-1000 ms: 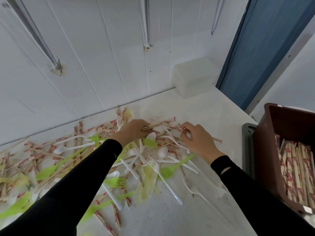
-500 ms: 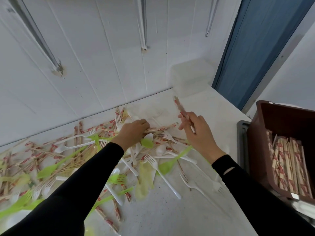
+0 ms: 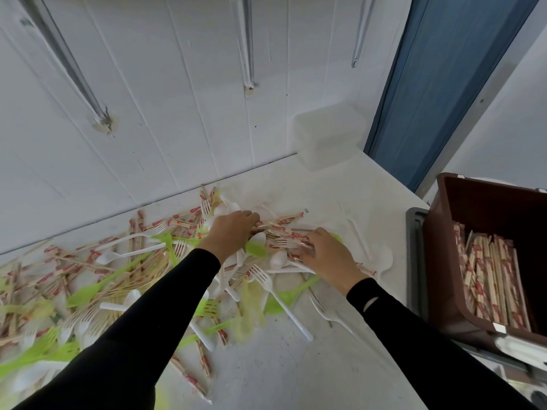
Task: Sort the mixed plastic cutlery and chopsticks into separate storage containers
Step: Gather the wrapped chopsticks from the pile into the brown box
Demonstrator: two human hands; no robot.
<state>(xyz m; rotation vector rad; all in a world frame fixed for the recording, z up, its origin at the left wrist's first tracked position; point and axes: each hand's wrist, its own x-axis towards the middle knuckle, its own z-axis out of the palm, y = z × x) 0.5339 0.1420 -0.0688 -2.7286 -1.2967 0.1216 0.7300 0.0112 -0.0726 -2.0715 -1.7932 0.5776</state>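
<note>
Paper-wrapped chopsticks are the target: the right hand, raised with one pack half a second ago, is back down in the mixed pile on the white table. Its fingers curl onto more packs beside the left hand, which clutches its gathered bundle. Collecting apparently goes on, and the brown bin, already holding chopsticks, waits well apart at right.

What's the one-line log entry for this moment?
stage: picking chopsticks from pile | left hand: holds chopsticks | right hand: pinches chopsticks | brown bin: holds chopsticks | forks, spoons: unsorted on table
</note>
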